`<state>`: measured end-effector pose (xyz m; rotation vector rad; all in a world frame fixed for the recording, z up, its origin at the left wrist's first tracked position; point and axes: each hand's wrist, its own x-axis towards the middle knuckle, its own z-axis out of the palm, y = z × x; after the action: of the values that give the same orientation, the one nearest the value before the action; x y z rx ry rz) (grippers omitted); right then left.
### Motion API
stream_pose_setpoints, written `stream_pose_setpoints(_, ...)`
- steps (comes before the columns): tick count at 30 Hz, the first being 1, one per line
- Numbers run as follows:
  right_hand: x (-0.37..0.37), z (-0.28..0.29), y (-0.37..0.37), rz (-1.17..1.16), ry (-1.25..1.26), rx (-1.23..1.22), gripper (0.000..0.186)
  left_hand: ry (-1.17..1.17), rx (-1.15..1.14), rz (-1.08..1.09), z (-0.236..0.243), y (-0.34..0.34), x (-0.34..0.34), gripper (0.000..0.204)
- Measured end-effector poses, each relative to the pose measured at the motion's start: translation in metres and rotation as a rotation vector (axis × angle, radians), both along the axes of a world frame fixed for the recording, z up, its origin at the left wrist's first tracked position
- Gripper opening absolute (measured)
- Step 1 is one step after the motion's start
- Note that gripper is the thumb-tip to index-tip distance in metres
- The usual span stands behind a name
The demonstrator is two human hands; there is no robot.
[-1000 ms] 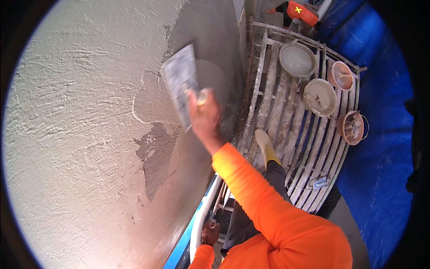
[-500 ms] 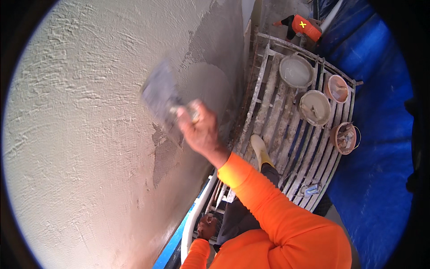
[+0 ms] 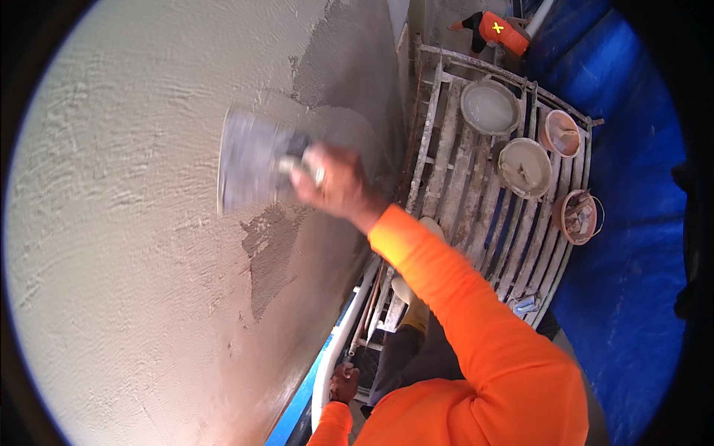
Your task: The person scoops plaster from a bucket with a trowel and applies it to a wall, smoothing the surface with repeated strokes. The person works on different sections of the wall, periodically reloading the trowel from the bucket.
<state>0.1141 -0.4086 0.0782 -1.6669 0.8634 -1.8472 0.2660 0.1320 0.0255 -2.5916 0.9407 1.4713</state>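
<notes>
My right hand (image 3: 336,182) is closed round the handle of a plastering trowel (image 3: 249,163), its broad grey blade smeared by motion. The blade lies at the surface of a wall (image 3: 134,245) coated in wet, ridged plaster; whether its whole face touches cannot be told. Just below the blade is a rough, darker bare patch (image 3: 271,256). Low in the view, my left hand (image 3: 344,383) is closed beside a curved white rail (image 3: 327,364). Its fingers are partly hidden, and what they grip cannot be made out.
On the slatted platform (image 3: 454,167) stand a grey tub (image 3: 489,108), a bucket of grey mix (image 3: 524,169), an orange bucket (image 3: 560,134) and another with tools (image 3: 577,217). A blue tarp (image 3: 625,223) hangs at right. A co-worker in orange (image 3: 503,33) is beyond the far end.
The trowel has swung left and down a little across the wall, its blade turning more upright. My boots and legs have shifted on the platform, and the view has moved slightly.
</notes>
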Motion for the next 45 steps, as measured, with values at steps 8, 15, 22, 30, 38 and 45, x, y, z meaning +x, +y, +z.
stream_pose_setpoints(8,0.019,-0.071,0.130,0.126,-0.599,0.976,0.036,0.010,-0.112,-0.022,0.020,-0.073,-0.021,0.040)
stream_pose_setpoints(15,0.046,-0.155,0.094,0.083,-0.903,1.527,0.038,0.054,-0.083,0.038,0.018,-0.072,-0.032,0.038)
stream_pose_setpoints(22,0.019,-0.066,0.034,0.164,-0.720,1.230,0.034,0.041,-0.046,0.036,0.008,-0.013,-0.006,0.047)
stream_pose_setpoints(30,0.023,0.047,0.054,0.164,-0.267,0.559,0.033,0.003,-0.048,0.008,0.019,-0.001,0.009,0.043)
stream_pose_setpoints(38,0.055,0.003,0.177,0.042,-0.202,0.452,0.031,0.007,-0.093,-0.017,0.023,0.016,0.025,0.042)
stream_pose_setpoints(45,0.082,-0.069,0.155,-0.211,-0.126,0.618,0.030,0.018,0.072,0.127,0.012,0.065,0.029,0.046)
